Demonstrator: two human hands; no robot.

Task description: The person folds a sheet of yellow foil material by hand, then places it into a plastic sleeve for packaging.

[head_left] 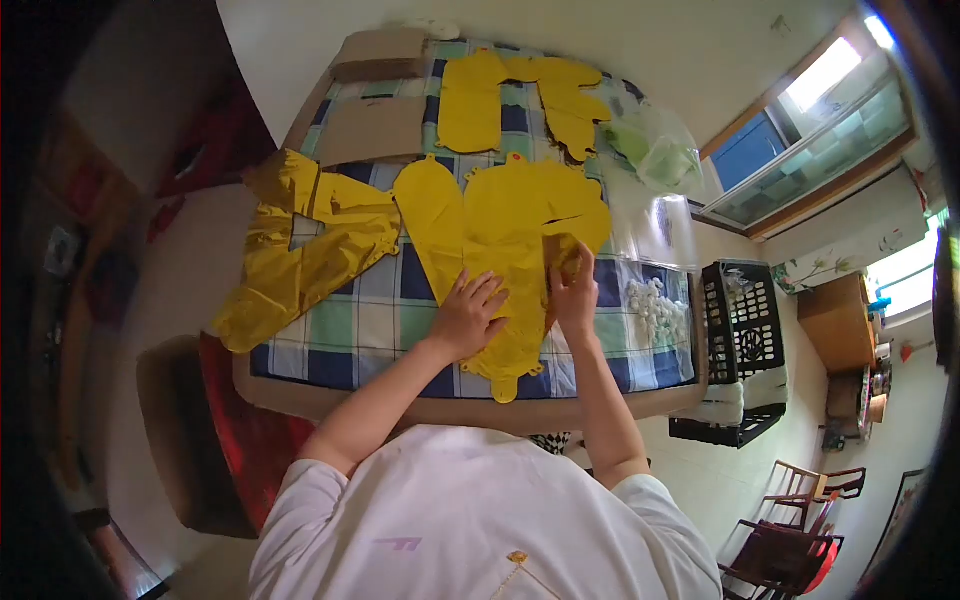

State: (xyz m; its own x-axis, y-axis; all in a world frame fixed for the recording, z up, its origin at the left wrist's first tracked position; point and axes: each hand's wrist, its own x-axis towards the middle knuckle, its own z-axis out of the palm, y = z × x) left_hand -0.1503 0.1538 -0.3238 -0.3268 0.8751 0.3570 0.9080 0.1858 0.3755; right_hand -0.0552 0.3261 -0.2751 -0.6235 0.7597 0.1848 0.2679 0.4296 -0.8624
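A flat, uninflated gold foil balloon (pixel 500 205) lies in front of me on a plaid cloth (pixel 330 325), its narrow tabbed end at the table's near edge. Spread on its lower left part is my left hand (pixel 468 318), palm down with fingers apart. At its right side, my right hand (pixel 575 295) pinches a folded flap of the foil between thumb and fingers. Left of these, a creased foil balloon (pixel 295 245) with a cut-out hole hangs partly over the table's edge. Another flat foil balloon (pixel 472 105) lies farther back.
Cardboard pieces (pixel 372 130) lie at the back left. On the right are a bag with green contents (pixel 655 150), clear plastic film (pixel 660 232) and a heap of small white bits (pixel 656 310). A black crate (pixel 745 325) stands beside the table; a brown-and-red chair (pixel 255 440) is at left.
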